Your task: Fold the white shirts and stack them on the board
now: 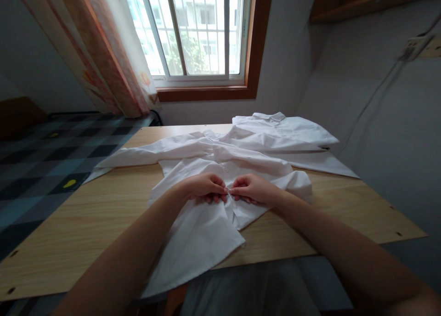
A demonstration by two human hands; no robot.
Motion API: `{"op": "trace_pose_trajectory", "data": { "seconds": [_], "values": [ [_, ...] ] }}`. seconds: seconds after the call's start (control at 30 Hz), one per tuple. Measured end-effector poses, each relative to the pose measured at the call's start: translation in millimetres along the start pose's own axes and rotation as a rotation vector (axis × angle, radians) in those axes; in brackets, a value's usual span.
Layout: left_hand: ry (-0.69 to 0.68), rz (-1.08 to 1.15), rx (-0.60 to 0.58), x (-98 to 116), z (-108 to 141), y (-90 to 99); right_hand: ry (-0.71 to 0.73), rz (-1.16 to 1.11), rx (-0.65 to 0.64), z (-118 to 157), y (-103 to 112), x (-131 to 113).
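Note:
A white shirt lies spread on the wooden table, its sleeves stretched out to both sides and its collar toward the window. My left hand pinches the shirt's front edge at the middle, low on the button line. Close against it, my right hand pinches the facing edge, thumb and finger almost touching those of the left. A small button seems to be between the fingertips, though it is too small to make out surely. The lower front hangs over the table's near edge.
Another white shirt, folded, lies at the table's far right. The light wooden table stands beside a bed with a checked cover on the left. A window and curtain are behind; a cable runs down the right wall.

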State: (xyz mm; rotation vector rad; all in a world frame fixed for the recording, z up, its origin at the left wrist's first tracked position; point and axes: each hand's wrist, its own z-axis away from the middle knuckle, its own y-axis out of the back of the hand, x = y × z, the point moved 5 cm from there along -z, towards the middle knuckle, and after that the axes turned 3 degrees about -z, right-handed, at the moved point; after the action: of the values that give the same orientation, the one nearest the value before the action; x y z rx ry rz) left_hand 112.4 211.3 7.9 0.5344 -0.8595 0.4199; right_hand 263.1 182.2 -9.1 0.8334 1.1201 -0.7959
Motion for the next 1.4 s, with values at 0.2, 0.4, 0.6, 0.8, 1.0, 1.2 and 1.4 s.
{"op": "trace_pose_trajectory", "data": {
  "seconds": [0.2,0.4,0.6,0.8,1.0,1.2,1.4],
  "values": [
    [-0.005,0.183,-0.014,-6.5,-5.9,2.7,0.069,0.068,0.027,-0.9,0.9,-5.0],
    [-0.03,0.439,0.017,-4.8,-8.4,2.8,0.323,0.287,0.257,-3.7,0.1,-14.3],
    [-0.073,0.486,0.0,-3.7,-10.5,0.0,0.339,0.453,0.32,-3.6,-1.5,-15.1],
    [-0.112,0.428,-0.057,1.1,-4.3,-0.3,0.35,0.397,0.307,-6.0,0.2,-13.7],
    [-0.101,0.199,0.129,7.6,-2.5,-4.9,0.22,0.082,0.176,-10.1,2.7,-7.8],
    [-0.122,0.028,0.275,10.1,-8.6,-10.8,0.108,-0.035,0.133,-10.3,1.1,-3.4],
    [-0.227,-0.124,0.4,19.7,-0.5,-9.9,0.214,0.027,0.191,-13.4,4.0,-2.1]
  ]
}}
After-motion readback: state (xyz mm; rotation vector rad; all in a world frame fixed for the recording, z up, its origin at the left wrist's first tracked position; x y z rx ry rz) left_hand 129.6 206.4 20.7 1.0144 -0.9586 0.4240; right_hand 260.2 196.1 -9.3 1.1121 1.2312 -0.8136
